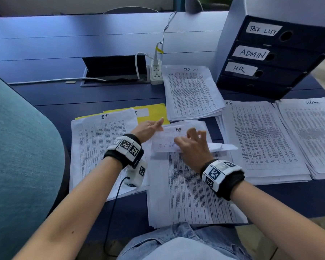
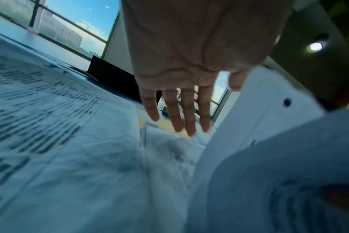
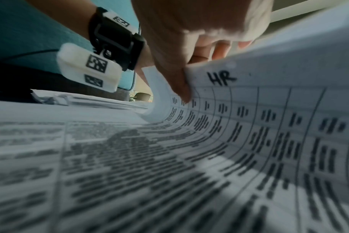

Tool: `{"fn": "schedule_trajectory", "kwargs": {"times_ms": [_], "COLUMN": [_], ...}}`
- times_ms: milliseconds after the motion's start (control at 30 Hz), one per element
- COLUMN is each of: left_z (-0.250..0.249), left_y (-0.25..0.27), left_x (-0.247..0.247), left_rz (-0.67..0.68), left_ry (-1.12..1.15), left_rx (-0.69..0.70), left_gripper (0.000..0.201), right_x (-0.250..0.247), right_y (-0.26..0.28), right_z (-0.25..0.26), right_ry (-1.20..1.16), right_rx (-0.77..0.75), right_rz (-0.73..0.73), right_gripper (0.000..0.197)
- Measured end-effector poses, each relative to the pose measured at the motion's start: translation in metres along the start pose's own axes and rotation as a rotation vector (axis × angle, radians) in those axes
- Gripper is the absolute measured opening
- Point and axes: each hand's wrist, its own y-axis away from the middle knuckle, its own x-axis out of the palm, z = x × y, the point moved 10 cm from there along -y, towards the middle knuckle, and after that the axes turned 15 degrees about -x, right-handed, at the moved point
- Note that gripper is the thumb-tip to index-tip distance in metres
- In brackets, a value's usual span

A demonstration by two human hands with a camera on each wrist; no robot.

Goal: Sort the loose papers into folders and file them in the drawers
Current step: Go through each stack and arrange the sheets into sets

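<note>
My right hand (image 1: 193, 147) pinches the top edge of a printed sheet marked HR (image 1: 178, 135) and curls it up off the stack in front of me (image 1: 191, 194). In the right wrist view the thumb (image 3: 181, 88) lies on the sheet's (image 3: 269, 110) printed face and the fingers are behind it. My left hand (image 1: 150, 128) has straight fingers (image 2: 179, 113) and touches the sheet's left edge. Sorted stacks lie around: IT (image 1: 98, 147) on yellow folders (image 1: 156, 113), TASK LIST (image 1: 191, 91), HR (image 1: 259, 137) and Admin (image 1: 311, 132). The drawer unit (image 1: 270, 57) is labelled TASK LIST, ADMIN, HR, with all drawers closed.
A white power strip (image 1: 156, 72) with a plugged cable stands beside an open cable hatch (image 1: 114, 72) at the table's middle. A teal chair back (image 1: 17, 147) fills the left side. The dark blue table (image 1: 64, 44) stretches away behind the papers.
</note>
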Motion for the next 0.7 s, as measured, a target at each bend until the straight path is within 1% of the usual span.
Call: {"fn": "schedule_trajectory", "kwargs": {"times_ms": [33, 67, 100, 133, 167, 233, 267, 300, 333, 367, 433, 467, 533, 567, 600, 633, 667, 700], "left_z": [0.004, 0.007, 0.011, 0.015, 0.018, 0.016, 0.013, 0.009, 0.007, 0.005, 0.002, -0.001, -0.006, -0.008, -0.009, -0.01, -0.01, -0.01], "left_y": [-0.006, -0.011, -0.014, -0.017, -0.02, -0.019, -0.017, -0.014, -0.012, -0.01, -0.005, -0.002, 0.003, 0.003, 0.003, 0.002, 0.001, 0.002], "left_x": [-0.004, -0.004, -0.001, 0.005, 0.008, 0.008, 0.007, 0.007, 0.007, 0.006, 0.003, 0.0, -0.004, -0.005, -0.003, 0.0, 0.006, 0.009], "left_rz": [-0.107, -0.17, -0.186, -0.175, -0.166, -0.207, -0.24, -0.269, -0.291, -0.315, -0.355, -0.38, -0.42, -0.407, -0.359, -0.273, -0.158, -0.051], "left_ry": [-0.147, -0.285, -0.406, -0.502, -0.555, -0.563, -0.551, -0.551, -0.564, -0.583, -0.591, -0.58, -0.528, -0.486, -0.415, -0.316, -0.212, -0.122], "left_rx": [-0.016, -0.038, -0.059, -0.082, -0.09, -0.061, -0.028, -0.001, 0.025, 0.045, 0.076, 0.097, 0.136, 0.152, 0.172, 0.191, 0.205, 0.206], "left_gripper": [0.057, 0.048, 0.045, 0.047, 0.049, 0.049, 0.048, 0.047, 0.046, 0.046, 0.042, 0.037, 0.022, 0.012, 0.005, 0.008, 0.014, 0.02], "right_x": [0.002, 0.007, 0.013, 0.019, 0.024, 0.031, 0.033, 0.034, 0.034, 0.035, 0.035, 0.034, 0.031, 0.029, 0.026, 0.024, 0.023, 0.022], "right_y": [0.001, 0.003, 0.005, 0.007, 0.009, 0.012, 0.012, 0.011, 0.011, 0.01, 0.01, 0.009, 0.008, 0.007, 0.005, 0.003, 0.002, 0.001], "right_z": [0.007, 0.013, 0.016, 0.016, 0.015, 0.011, 0.01, 0.01, 0.01, 0.01, 0.011, 0.011, 0.009, 0.007, 0.005, 0.003, 0.0, -0.004], "right_ry": [-0.065, -0.145, -0.231, -0.309, -0.374, -0.454, -0.458, -0.428, -0.374, -0.315, -0.255, -0.251, -0.236, -0.227, -0.213, -0.191, -0.164, -0.152], "right_rx": [-0.043, -0.067, -0.064, -0.039, -0.006, 0.031, 0.029, 0.016, 0.001, -0.011, -0.021, -0.02, -0.019, -0.014, -0.009, -0.002, 0.013, 0.039], "right_rz": [-0.012, -0.008, 0.007, 0.024, 0.045, 0.083, 0.117, 0.149, 0.176, 0.185, 0.192, 0.187, 0.154, 0.14, 0.127, 0.117, 0.111, 0.095], "right_gripper": [0.047, 0.056, 0.064, 0.07, 0.075, 0.081, 0.08, 0.075, 0.064, 0.056, 0.05, 0.048, 0.043, 0.039, 0.035, 0.032, 0.031, 0.036]}}
